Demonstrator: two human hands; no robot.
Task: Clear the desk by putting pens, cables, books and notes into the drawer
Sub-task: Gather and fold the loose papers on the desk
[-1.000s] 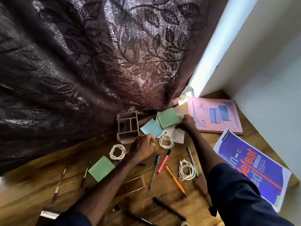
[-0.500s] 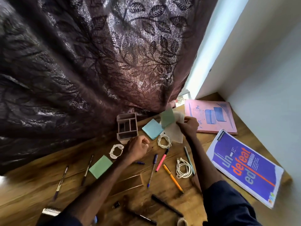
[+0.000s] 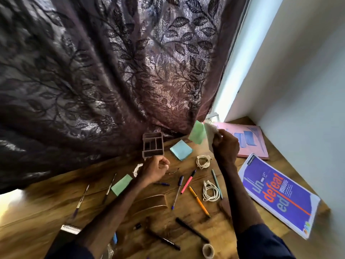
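Right hand [image 3: 225, 144] pinches green note [image 3: 197, 133] plus white paper [image 3: 211, 131], both lifted off desk [image 3: 46, 208] near far edge, beside pink book [image 3: 253, 144]. Left hand [image 3: 155, 170] hovers mid-desk, fingers curled; cannot tell if anything inside. Drawer not in view. Best: keep sheets pinched flat together, stack blue note [image 3: 181, 150] and second green note [image 3: 121, 184] with them, carry all in one trip

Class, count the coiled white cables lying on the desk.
3. One cable lies near the blue note; one beside the orange pen; one partly behind the left hand. More may be hidden.
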